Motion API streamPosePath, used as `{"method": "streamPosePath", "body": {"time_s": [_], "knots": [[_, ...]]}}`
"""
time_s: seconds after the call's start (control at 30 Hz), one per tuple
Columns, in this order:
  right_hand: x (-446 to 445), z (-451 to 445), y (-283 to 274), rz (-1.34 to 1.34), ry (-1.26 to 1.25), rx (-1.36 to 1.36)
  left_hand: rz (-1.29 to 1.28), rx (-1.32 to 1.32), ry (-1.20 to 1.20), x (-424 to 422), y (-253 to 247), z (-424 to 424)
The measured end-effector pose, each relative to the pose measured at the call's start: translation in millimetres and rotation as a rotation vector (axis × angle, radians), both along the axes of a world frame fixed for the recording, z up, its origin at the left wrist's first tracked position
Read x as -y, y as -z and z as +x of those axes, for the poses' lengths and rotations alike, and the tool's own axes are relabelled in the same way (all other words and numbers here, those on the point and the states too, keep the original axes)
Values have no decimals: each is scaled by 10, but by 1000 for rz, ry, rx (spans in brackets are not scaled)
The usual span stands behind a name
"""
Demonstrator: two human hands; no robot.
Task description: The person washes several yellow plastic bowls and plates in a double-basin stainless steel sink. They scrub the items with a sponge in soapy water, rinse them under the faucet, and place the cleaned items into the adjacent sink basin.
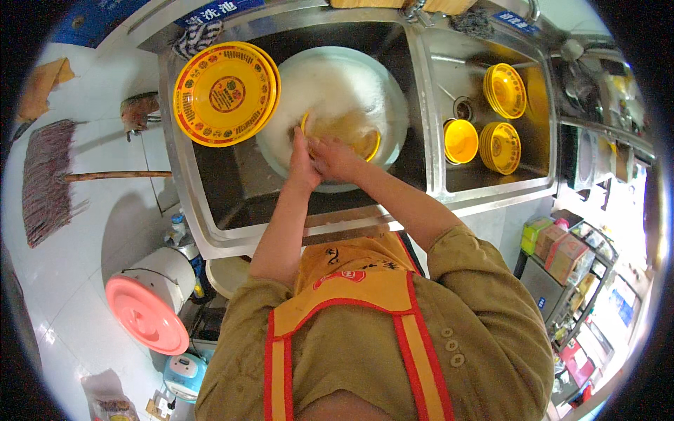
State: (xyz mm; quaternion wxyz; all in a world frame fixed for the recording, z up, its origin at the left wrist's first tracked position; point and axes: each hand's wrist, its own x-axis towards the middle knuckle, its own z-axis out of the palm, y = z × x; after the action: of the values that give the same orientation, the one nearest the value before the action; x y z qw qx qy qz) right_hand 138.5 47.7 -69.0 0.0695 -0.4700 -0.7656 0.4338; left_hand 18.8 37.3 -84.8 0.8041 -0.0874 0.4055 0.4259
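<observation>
A large round basin (337, 58) of cloudy, foamy water stands in the left bay of a steel sink. Partly sunk in that water is a yellow dish (373, 147), its rim showing at the left and right. At the dish's left rim is my left hand (304, 164), gripping the edge. My right hand (335, 159) lies against it, over the near side of the dish. Its fingertips are partly hidden, and whether it holds a cloth or scrubber cannot be seen. Stacked yellow plates (226, 94) with red patterned rims rest on the sink's left edge, overhanging the bay.
The right sink bay (453, 68) holds stacked yellow bowls (504, 90), more stacked bowls (500, 148) and a small yellow bowl (461, 141) near the drain. A striped cloth (198, 38) lies at the back left corner. A lidded bucket (147, 314) and broom (50, 181) are at left.
</observation>
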Motion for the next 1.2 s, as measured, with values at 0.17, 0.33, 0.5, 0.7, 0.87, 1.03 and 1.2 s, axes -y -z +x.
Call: {"method": "streamPosePath", "body": {"time_s": [0.17,0.33,0.5,0.7,0.87,1.03,1.2], "knots": [[-31,22,-126,33,-104,229,124,-32,-10,16,283,-49],[-378,457,-359,-11,30,-107,74,6,-31,13,73,-31],[-550,840,-575,-847,633,-938,124,-16,-32,-7,-243,-40],[-664,975,-235,-1056,591,-1088,60,-189,-56,48,-562,-206],[-752,916,226,526,-111,-157,225,136,106,244,-569,-476],[-843,525,440,-242,337,-88,249,1,0,241,-882,-335],[-239,351,810,503,17,529,262,-164,38,273,-1118,-303]]}}
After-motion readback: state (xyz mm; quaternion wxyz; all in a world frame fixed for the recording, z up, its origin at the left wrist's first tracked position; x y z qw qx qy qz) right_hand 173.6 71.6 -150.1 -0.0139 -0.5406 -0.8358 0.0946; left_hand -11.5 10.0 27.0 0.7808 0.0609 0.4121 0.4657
